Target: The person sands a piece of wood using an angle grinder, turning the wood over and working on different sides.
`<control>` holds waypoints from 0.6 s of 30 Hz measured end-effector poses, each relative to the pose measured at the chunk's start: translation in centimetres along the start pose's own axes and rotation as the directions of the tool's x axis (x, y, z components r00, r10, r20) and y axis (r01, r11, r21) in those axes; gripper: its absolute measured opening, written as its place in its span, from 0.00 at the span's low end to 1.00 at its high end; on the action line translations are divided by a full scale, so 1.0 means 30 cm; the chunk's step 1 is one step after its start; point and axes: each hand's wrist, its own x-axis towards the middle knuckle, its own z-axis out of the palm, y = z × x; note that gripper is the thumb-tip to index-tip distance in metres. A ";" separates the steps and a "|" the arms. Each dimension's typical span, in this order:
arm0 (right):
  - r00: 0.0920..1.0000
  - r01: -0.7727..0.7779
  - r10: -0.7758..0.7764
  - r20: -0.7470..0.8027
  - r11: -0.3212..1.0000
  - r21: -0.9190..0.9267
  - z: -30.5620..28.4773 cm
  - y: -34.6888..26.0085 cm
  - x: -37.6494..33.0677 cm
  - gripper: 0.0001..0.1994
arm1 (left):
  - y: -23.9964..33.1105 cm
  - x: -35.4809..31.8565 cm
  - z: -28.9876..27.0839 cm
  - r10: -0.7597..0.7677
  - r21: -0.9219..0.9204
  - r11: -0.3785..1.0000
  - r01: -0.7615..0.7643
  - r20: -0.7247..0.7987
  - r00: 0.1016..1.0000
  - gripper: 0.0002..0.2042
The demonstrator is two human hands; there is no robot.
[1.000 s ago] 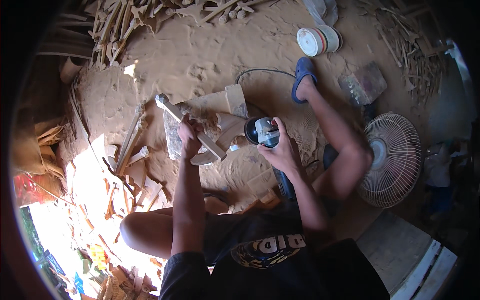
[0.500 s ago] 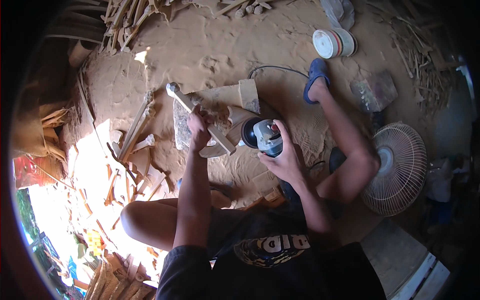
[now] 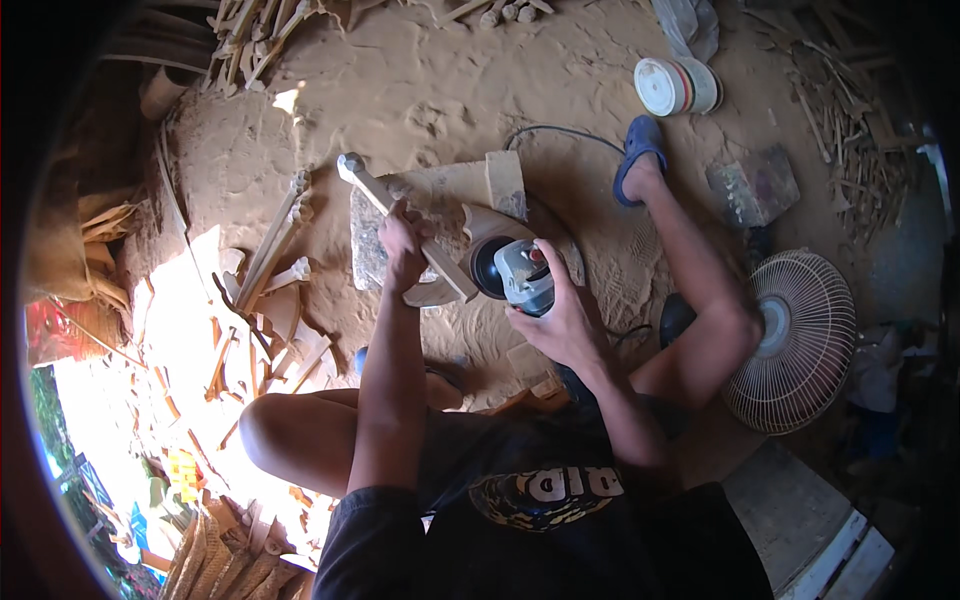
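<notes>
My left hand (image 3: 404, 243) is closed round the middle of a pale wooden bar (image 3: 447, 267), which slants down to the right and has a rounded knob at its upper end. My right hand (image 3: 568, 318) grips an angle grinder (image 3: 524, 278) with a greenish-grey head. The grinder's dark round disc (image 3: 487, 268) is close beside the bar's lower right end; whether they touch I cannot tell. Beneath the bar is a rough block (image 3: 440, 187) on the ground. A curved wooden piece (image 3: 490, 222) shows behind the disc, partly hidden.
A dark cable (image 3: 570, 130) curves over the sandy floor (image 3: 400, 80). Carved wooden lengths (image 3: 275, 245) and offcuts lie at left. On the right are a fan (image 3: 800, 340), a box-like block (image 3: 752, 187), a white bucket (image 3: 664, 87) and stacked sticks (image 3: 860, 150). My legs flank the work.
The grinder has moved left, bringing its disc closer to the bar's lower end. My left hand and the bar have shifted slightly within the picture, as has the whole scene.
</notes>
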 end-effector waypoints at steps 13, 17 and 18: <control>0.997 0.002 -0.005 -0.074 0.999 -0.033 0.006 0.023 0.039 0.48 | 0.026 0.007 -0.027 -0.006 0.000 1.000 0.006 0.014 1.000 0.14; 0.996 0.023 -0.026 -0.091 0.999 -0.028 -0.008 0.047 0.061 0.49 | 0.000 -0.012 0.013 0.003 0.026 1.000 -0.004 0.009 1.000 0.15; 0.996 0.016 -0.019 -0.082 0.999 -0.037 -0.010 0.039 0.063 0.49 | 0.005 -0.005 0.000 0.002 0.027 1.000 -0.002 0.016 1.000 0.15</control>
